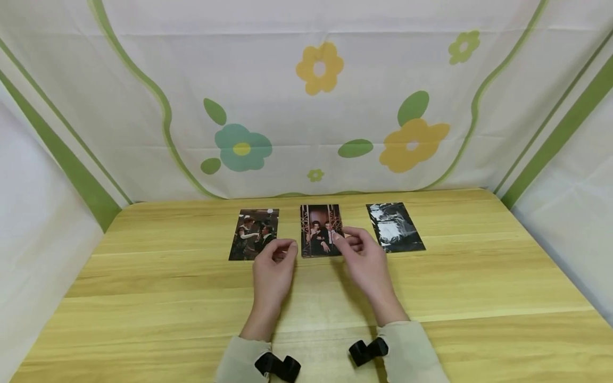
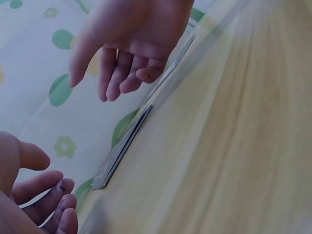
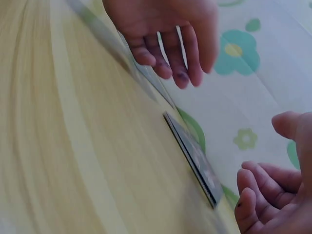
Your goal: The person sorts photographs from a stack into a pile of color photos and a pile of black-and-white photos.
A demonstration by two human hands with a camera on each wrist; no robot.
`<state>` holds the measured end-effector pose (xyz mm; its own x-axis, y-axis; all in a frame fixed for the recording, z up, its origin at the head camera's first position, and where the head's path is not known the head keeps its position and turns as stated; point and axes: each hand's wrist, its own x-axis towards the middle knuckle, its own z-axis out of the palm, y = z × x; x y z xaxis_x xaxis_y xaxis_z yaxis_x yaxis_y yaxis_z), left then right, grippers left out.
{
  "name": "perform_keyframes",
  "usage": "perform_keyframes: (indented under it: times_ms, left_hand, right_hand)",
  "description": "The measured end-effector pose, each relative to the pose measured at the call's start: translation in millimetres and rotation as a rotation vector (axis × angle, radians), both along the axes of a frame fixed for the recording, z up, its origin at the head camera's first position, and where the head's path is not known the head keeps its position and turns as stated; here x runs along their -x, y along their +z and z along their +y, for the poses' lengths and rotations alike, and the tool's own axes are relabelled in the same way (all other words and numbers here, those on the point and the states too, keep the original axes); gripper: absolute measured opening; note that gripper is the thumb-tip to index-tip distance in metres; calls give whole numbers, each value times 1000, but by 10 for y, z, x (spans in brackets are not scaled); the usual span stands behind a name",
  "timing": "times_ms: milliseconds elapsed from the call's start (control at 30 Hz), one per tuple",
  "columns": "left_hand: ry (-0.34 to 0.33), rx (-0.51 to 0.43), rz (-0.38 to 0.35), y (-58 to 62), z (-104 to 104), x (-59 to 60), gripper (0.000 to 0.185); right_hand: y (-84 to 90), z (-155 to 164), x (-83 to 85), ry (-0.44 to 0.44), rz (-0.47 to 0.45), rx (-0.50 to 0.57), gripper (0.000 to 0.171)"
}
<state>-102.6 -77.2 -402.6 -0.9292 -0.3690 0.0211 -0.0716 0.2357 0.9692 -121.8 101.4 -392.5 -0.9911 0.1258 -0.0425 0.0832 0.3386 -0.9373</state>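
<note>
Three places on the wooden table hold glossy photo cards. In the middle is a small stack of photo cards (image 1: 318, 229), its top one showing two seated people; the wrist views show its layered edge. Left of it lies a photo card (image 1: 250, 233) of two figures, and to the right a dark black-and-white photo card (image 1: 394, 227). My left hand (image 1: 274, 272) hovers between the left card and the stack, fingers loosely bent. Over the stack's right edge in the head view is my right hand (image 1: 369, 263), thumb and fingers apart. Both wrist views show neither hand holding anything.
The wood-grain table (image 1: 167, 298) stretches around the cards. Behind it hangs a white cloth (image 1: 287, 117) printed with flowers, with more cloth at both sides. Black wrist cameras (image 1: 278, 367) sit on both light sleeves (image 1: 412, 351).
</note>
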Motion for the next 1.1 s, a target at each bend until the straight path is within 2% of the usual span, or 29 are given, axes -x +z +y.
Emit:
perform_keyframes:
  times_ms: [500, 767, 1100]
  left_hand:
    - [-21, -20, 0, -64, 74, 13, 16]
    - [-36, 100, 53, -127, 76, 14, 15]
    - [-53, 308, 61, -132, 100, 61, 27]
  right_hand:
    - [-136, 136, 44, -50, 13, -2, 40]
    - [-182, 152, 83, -96, 50, -77, 40]
    - [-233, 61, 119, -96, 51, -264, 61]
